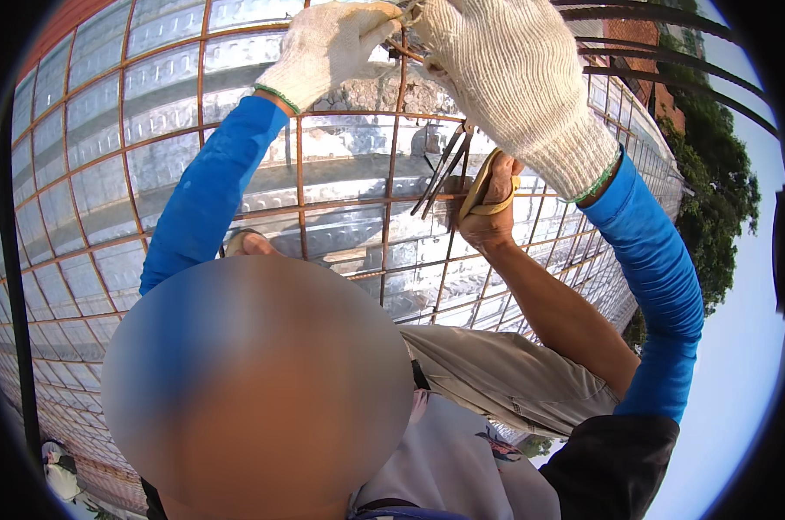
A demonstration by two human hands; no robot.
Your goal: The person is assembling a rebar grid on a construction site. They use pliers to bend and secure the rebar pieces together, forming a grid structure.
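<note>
Left hand [327,52]: gloved, pointing rightward, near the other
Right hand [512,74]: gloved, curled, back showing
Left arm [212,191]: slanting inward
Right arm [657,277]: bent at elbow

1 head-worn fisheye camera is looking down at nearby rusty mesh [302,208]. It is catching sky [729,390] toward 4 o'clock.

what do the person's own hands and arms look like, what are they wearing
The left hand and right hand wear off-white knit gloves with green cuff edging. Above are bright blue sleeves, the right one wrinkled and meeting a black sleeve.
</note>
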